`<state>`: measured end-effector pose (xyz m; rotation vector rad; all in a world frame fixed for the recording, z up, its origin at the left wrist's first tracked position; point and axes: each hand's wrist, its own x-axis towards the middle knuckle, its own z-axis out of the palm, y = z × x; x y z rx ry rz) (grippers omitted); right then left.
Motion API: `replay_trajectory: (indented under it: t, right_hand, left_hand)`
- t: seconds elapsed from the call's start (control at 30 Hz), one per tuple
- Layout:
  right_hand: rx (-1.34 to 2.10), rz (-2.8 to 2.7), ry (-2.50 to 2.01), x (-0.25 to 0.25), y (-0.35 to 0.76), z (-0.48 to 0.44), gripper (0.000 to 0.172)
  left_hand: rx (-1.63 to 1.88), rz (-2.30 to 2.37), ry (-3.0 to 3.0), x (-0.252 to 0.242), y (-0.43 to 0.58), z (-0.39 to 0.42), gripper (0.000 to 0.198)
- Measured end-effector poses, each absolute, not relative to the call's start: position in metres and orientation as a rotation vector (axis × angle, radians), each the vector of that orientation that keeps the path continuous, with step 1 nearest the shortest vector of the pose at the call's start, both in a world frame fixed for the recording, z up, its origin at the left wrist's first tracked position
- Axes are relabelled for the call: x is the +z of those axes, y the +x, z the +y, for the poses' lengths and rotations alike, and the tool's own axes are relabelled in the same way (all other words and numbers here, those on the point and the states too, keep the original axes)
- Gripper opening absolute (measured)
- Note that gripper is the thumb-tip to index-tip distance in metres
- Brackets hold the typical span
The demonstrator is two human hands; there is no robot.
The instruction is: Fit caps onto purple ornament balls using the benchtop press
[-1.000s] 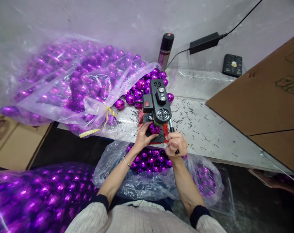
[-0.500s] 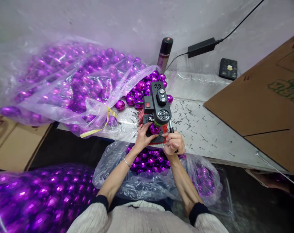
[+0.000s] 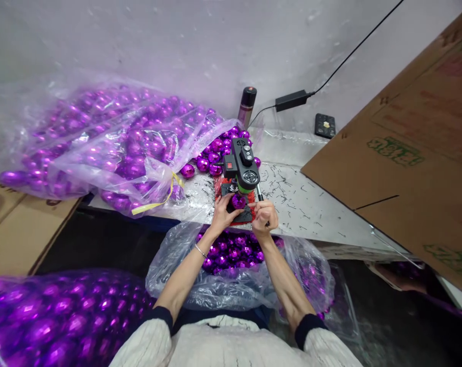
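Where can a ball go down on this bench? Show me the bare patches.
Freest: the tabletop between the machine and the cardboard sheet, littered only with thin dark scraps. Crowded: left of the machine, bagged balls and loose balls; in front, left hand holding a ball, right hand gripping the lever.

left hand [image 3: 222, 214] on purple ball [image 3: 238, 201], right hand [image 3: 265, 216] gripping lever [image 3: 259, 192]

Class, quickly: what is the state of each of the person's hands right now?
Left hand: closed on a shiny purple faceted ball beneath the small black machine.
Right hand: closed around the machine's slim silver-and-black lever.
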<state>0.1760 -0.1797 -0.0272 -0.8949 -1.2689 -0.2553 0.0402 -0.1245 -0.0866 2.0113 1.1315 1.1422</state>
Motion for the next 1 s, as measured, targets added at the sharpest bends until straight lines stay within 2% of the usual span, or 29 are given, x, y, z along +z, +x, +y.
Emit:
replay_trajectory:
  t: [0.17,0.43,0.8,1.0]
  right_hand:
    - [-0.201,-1.27,-0.832,-0.01,0.175,-0.181,0.044]
    - [-0.142,-1.183,-1.034,0.044,0.17,-0.188,0.05]
    - [-0.177,-1.257,-0.838,-0.015,0.172,-0.184,0.041]
    - [-0.213,-1.236,-0.865,-0.029,0.173,-0.182,0.041]
  left_hand:
    - [1.138,1.112,2.015,-0.086,0.04,-0.122,0.062]
    - [1.17,1.092,1.996,-0.088,0.04,-0.119,0.063]
    - [1.134,1.11,2.007,-0.084,0.039,-0.124,0.062]
    - [1.134,1.093,2.016,-0.082,0.038,-0.126,0.06]
